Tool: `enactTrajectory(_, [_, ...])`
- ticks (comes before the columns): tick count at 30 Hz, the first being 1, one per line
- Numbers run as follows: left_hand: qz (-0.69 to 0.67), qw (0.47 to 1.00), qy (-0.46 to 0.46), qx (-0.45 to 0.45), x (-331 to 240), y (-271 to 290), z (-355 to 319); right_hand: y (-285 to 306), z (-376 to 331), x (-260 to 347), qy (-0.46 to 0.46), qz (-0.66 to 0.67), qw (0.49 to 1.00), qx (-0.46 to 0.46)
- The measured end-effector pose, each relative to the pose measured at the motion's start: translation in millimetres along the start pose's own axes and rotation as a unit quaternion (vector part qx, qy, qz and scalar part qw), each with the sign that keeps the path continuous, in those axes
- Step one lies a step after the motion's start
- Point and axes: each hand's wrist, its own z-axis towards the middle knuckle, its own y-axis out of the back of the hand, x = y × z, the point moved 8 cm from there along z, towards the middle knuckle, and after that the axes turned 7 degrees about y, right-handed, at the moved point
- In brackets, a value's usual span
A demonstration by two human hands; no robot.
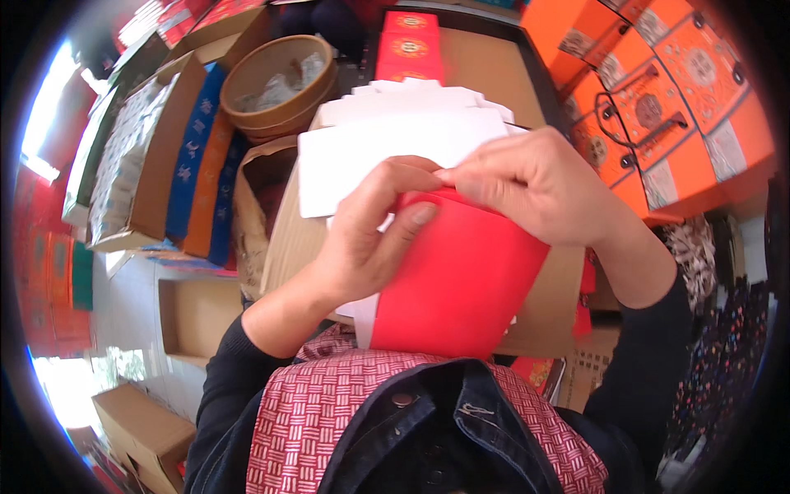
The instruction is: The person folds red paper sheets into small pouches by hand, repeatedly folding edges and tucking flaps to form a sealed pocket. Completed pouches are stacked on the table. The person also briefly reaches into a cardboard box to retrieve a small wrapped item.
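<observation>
A folded red card piece (461, 280), white on its inner side, is held up close in front of my chest. My left hand (370, 235) grips its upper left edge with thumb and fingers curled over it. My right hand (535, 185) pinches the top edge from the right, fingertips meeting the left hand's. Behind the hands lies a stack of flat white card sheets (395, 140) on a brown cardboard box (288, 239).
Orange printed gift boxes (666, 99) are stacked at the right. A round brown basket (276, 82) with wrapped items stands at the back. Blue and orange flat packs (202, 165) and an open carton (136, 165) fill the left. Empty cardboard boxes (193, 317) sit on the floor.
</observation>
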Motion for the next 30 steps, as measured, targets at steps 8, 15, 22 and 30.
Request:
enactTrajectory(8, [0.033, 0.999, 0.021, 0.012, -0.1, -2.5, 3.6, 9.8, -60.2, -27.3, -0.086, 0.250, 0.960, -0.093])
enactTrajectory(15, [0.055, 0.998, 0.038, -0.004, -2.2, -5.7, 1.5, -0.3, -66.1, -27.6, -0.172, 0.199, 0.943, -0.206])
enactTrajectory(22, [-0.001, 0.997, 0.072, 0.010, 2.8, -4.9, 1.0, -15.5, -71.6, -1.1, -0.049, 0.108, 0.950, -0.290])
enactTrajectory(30, [-0.083, 0.990, 0.099, 0.057, 5.3, -19.2, -2.0, -21.8, -78.2, 10.2, 0.008, 0.029, 0.938, -0.345])
